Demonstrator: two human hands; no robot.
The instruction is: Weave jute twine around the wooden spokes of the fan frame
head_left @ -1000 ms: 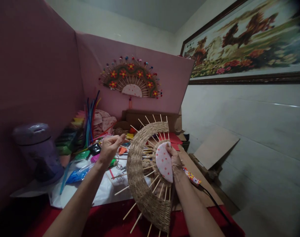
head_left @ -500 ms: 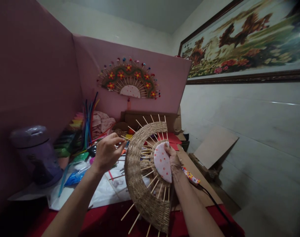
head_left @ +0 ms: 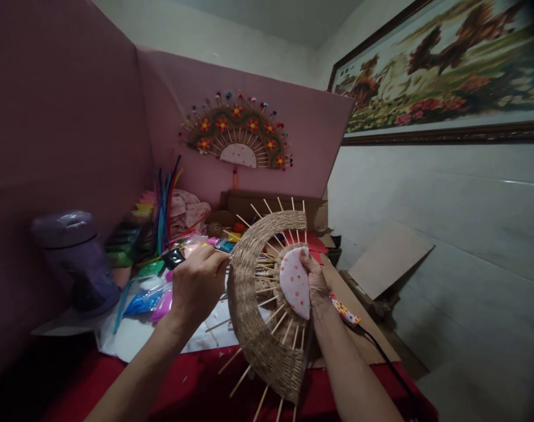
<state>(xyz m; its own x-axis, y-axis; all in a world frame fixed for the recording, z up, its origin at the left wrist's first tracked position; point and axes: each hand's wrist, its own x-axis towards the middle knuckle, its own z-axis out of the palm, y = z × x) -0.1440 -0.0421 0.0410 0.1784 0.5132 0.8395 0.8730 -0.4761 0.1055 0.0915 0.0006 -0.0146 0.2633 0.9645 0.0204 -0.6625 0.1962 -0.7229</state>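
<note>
A half-round fan frame (head_left: 249, 287) of woven brown cord on thin wooden sticks is held upright on its side, its curved edge to the left. My right hand (head_left: 314, 275) grips the straight side, thumb over the white, orange-dotted half disc (head_left: 294, 284). At the fan's upper left rim, my left hand (head_left: 201, 281) is closed, with fingertips pinched at the end of a stick that sticks out there. Bare stick ends stand out past the woven band at top and bottom.
A finished flowered fan (head_left: 238, 138) hangs on the pink board. Left are a purple bottle (head_left: 75, 264), pipe cleaners (head_left: 165, 205) and clay bags (head_left: 143, 302). Right of my wrist lies a flower-patterned tool (head_left: 344, 310) with a black cord, on cardboard (head_left: 372, 346).
The view has shifted, so the scene sits a little further right and higher. My left hand has turned, its back now more to the camera, still at the fan's rim. My right hand keeps its grip.
</note>
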